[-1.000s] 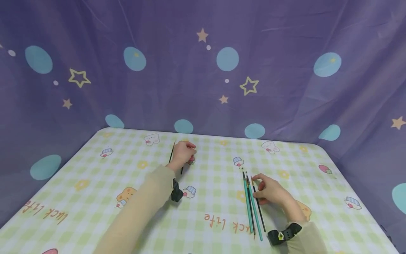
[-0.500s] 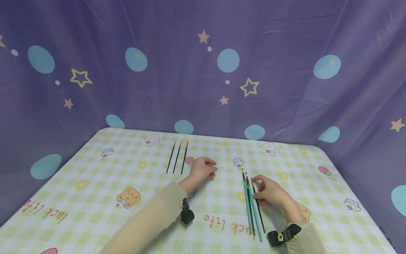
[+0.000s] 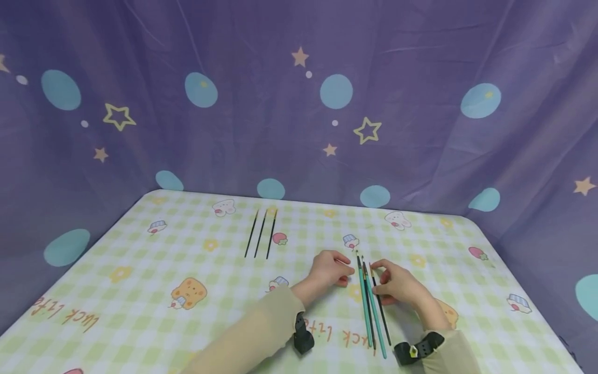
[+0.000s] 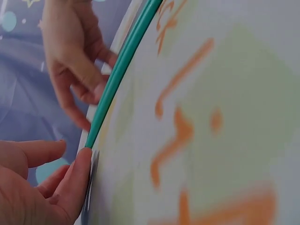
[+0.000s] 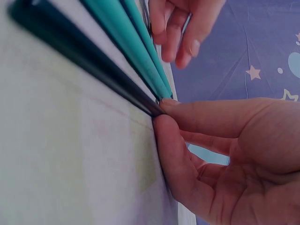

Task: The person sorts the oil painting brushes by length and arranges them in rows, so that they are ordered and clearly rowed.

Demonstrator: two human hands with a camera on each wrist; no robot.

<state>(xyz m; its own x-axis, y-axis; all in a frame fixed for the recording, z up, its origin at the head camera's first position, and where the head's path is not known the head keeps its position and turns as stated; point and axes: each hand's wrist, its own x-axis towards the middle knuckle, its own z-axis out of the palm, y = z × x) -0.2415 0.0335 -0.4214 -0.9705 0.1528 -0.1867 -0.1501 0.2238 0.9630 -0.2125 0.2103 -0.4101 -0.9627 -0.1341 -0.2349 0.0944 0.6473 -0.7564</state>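
Note:
My right hand rests at the right edge of a small group of paintbrushes. Its thumb and a finger pinch the rightmost black paintbrush, whose dark handle fills the upper left of the right wrist view. Beside it lie two teal paintbrushes and another black one, nearly side by side. Loosely bent and holding nothing, my left hand hovers just left of the group. In the left wrist view its fingertip meets the end of a teal handle; whether they touch, I cannot tell.
Three thin black paintbrushes lie parallel and spaced apart toward the back left of the table. A green-checked cloth with printed pictures covers the table. Behind it hangs a purple curtain.
My left hand has come away from the three separate paintbrushes, moving right and toward me to the group's left side. My right hand has stayed in place at the rightmost black paintbrush.

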